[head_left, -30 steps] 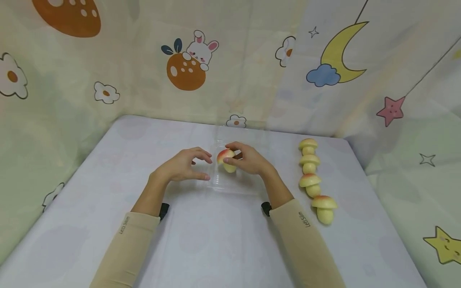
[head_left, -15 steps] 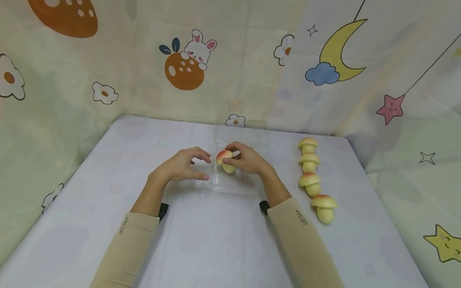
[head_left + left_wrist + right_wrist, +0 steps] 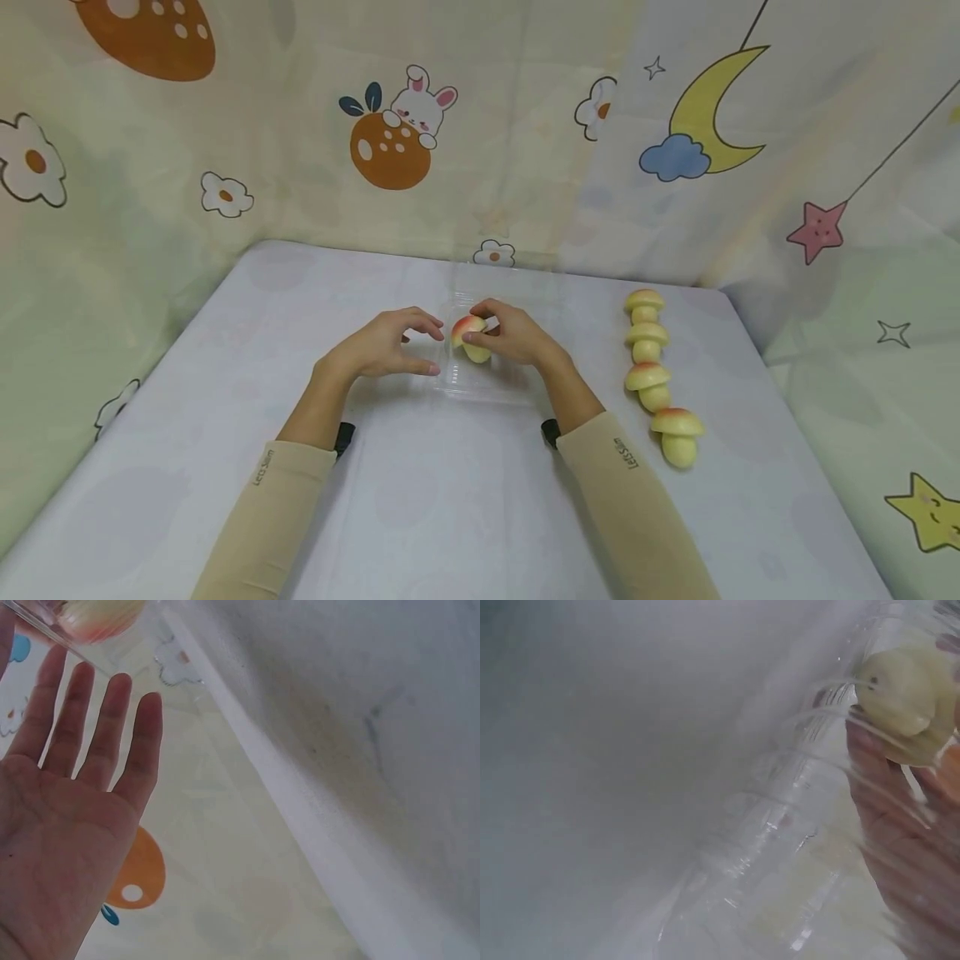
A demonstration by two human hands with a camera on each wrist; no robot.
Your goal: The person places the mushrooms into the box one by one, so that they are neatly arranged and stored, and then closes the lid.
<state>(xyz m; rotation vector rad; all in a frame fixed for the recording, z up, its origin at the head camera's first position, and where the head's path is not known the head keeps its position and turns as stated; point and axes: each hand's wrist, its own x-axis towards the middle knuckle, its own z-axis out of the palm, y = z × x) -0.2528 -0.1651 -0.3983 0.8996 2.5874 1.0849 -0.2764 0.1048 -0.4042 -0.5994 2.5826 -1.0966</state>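
Note:
My right hand [image 3: 517,336] pinches a toy mushroom [image 3: 477,353] with a red-tinged cap and pale yellow stem. The mushroom is in a clear plastic container [image 3: 459,389] near the table's far middle, towards the container's left side. In the right wrist view the mushroom's rounded stem end [image 3: 892,690] shows through the plastic, with my fingers [image 3: 874,769] round it. My left hand [image 3: 384,343] is at the container's left edge, fingers relaxed and nothing held. Its bare palm [image 3: 64,832] faces the left wrist camera, fingertips close to the plastic.
Several more toy mushrooms [image 3: 678,450] lie in a line along the table's right side, end to end. A transparent lid [image 3: 517,283] seems raised behind the container. White cloth covers the table [image 3: 420,500], and a printed curtain [image 3: 300,125] hangs behind it.

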